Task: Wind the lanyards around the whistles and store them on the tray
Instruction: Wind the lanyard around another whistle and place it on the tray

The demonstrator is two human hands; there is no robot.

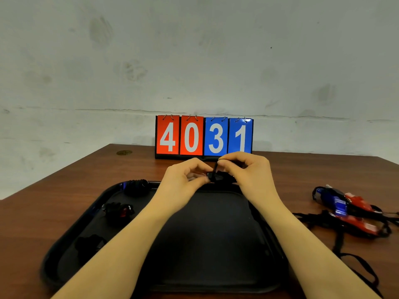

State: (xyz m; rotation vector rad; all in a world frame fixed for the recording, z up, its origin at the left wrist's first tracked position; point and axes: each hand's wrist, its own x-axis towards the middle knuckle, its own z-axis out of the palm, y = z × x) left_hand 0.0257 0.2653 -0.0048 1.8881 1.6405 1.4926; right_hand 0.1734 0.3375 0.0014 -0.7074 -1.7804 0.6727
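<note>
You are pinching the dark whistle (220, 176) in your left hand (183, 178) above the tray's (216, 285) far rim, while your right hand (248, 169) is gripping the lanyard (215, 167); keep turns tight and tuck the end.

Black whistle (220, 176) above tray (216, 244)
</note>
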